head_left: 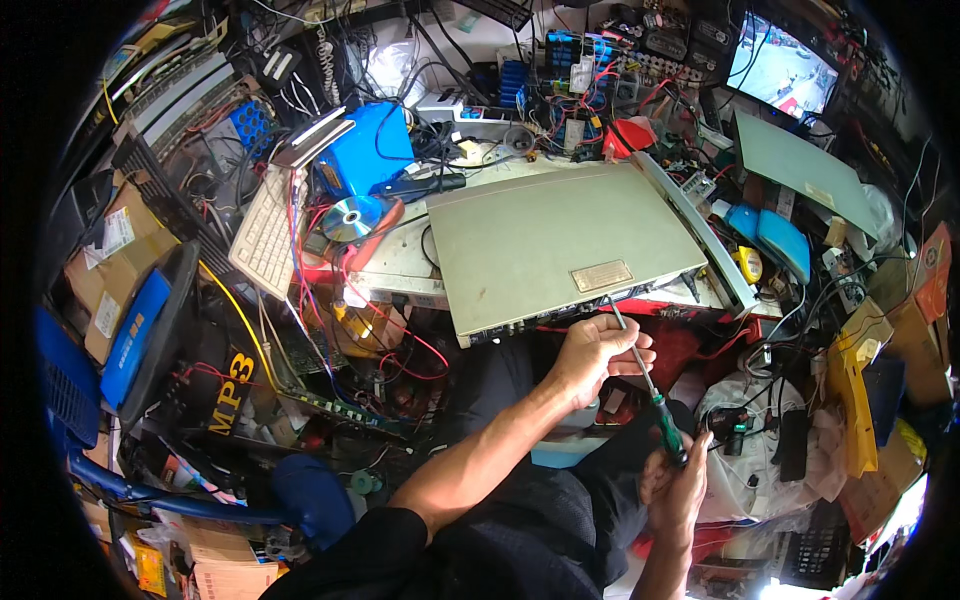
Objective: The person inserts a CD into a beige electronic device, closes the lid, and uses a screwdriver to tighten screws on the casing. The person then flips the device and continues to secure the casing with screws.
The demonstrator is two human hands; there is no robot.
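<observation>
Down at centre in the head view, the left hand [592, 352] is curled loosely around the metal shaft of a screwdriver [645, 378], fingers bent and pinching it near the middle. The right hand [678, 485] grips the green-and-black handle at the lower end, fingers wrapped tight around it. The screwdriver runs slanted, its tip up against the near edge of a flat grey case [555, 245] that lies on the cluttered bench, just below a small brass-coloured label on the lid. The case's near side shows sockets and red wiring. Left of the case lie a disc [350, 218], a blue box [365, 150] and a pale keyboard [262, 235] tipped on its edge. Right of it sit a blue pad [782, 240] and a yellow tool [855, 385]. A lit screen [780, 72] stands at top right.
</observation>
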